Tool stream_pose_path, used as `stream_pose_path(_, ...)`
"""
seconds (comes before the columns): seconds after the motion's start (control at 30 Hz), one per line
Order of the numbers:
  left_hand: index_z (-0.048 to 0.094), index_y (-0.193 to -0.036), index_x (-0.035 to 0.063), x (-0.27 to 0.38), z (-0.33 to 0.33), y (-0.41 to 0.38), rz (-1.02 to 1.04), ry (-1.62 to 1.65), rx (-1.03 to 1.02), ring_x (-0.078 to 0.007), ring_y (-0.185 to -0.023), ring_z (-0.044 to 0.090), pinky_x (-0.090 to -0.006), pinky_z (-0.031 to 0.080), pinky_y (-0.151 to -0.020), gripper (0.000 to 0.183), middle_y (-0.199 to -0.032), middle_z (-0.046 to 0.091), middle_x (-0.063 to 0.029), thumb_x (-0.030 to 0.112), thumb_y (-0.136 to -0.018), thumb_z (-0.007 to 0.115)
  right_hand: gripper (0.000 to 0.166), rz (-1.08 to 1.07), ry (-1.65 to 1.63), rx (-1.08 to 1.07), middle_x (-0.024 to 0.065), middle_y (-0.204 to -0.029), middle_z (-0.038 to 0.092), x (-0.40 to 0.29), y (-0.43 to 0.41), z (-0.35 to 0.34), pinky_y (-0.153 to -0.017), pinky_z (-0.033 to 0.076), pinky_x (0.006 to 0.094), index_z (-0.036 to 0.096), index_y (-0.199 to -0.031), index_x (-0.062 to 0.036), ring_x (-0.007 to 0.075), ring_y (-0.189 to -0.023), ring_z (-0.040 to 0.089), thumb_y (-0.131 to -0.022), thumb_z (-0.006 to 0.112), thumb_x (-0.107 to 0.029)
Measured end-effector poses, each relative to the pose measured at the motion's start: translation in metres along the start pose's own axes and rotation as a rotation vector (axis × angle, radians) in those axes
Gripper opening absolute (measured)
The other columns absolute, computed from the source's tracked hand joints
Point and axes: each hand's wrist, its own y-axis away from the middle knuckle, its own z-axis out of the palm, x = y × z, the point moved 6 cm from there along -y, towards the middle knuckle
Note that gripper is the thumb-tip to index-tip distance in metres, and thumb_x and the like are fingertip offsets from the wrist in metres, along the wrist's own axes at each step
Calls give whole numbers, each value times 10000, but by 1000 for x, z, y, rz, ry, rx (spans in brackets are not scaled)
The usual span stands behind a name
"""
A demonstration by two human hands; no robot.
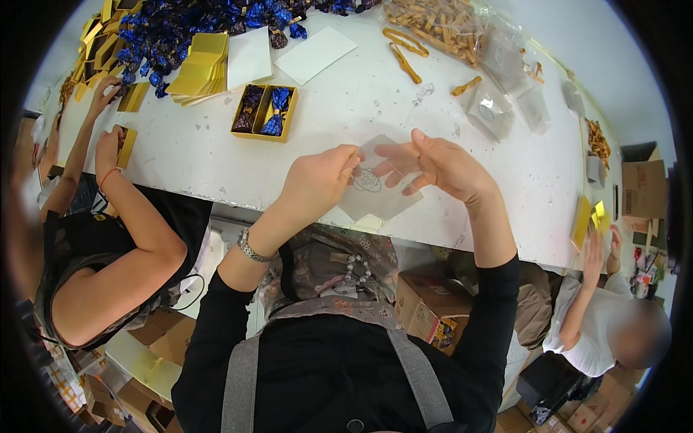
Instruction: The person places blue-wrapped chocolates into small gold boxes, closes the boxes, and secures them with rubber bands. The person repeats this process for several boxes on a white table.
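Note:
My left hand (322,178) pinches the left edge of a flat, translucent plastic sleeve (379,197) that bears a printed emblem. On the sleeve's right side is my right hand (441,165), its fingers spread and seen through the film; whether they are inside or behind it I cannot tell. Beyond my left hand stands a gold box (262,136) with two compartments, a dark foil-wrapped piece (249,108) in the left one and a blue foil-wrapped piece (276,111) in the right one.
Gold card pieces (200,67), white sheets (316,56) and a pile of blue wrapped pieces (216,16) lie at the back left. Gold bands (405,62) and more clear packaging (490,111) lie at the back right. Co-workers' arms (127,211) reach over the table's left side; another person (584,303) is at the right.

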Motion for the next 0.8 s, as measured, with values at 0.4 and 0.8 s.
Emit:
stream_pose_path(0.4,631,-1006,23,23,-12,2,366,-195,96,-265,-686,675,-335,525,-578,160,-822,686,-113,79,-859,662,795,-6,-250,-208,206,-1371,510,28,4,28,-957,481,438,332,-1475,-14,314,-1211,544,-972,350,-629)
stream_pose_path(0.8,627,-1026,25,-20,15,12,-300,698,-381,-125,-631,649,-252,491,-559,240,-747,665,-89,188,-998,453,241,-13,223,302,22,-722,660,20,0,49,-623,478,262,701,-930,11,80,-656,564,-931,647,-224)
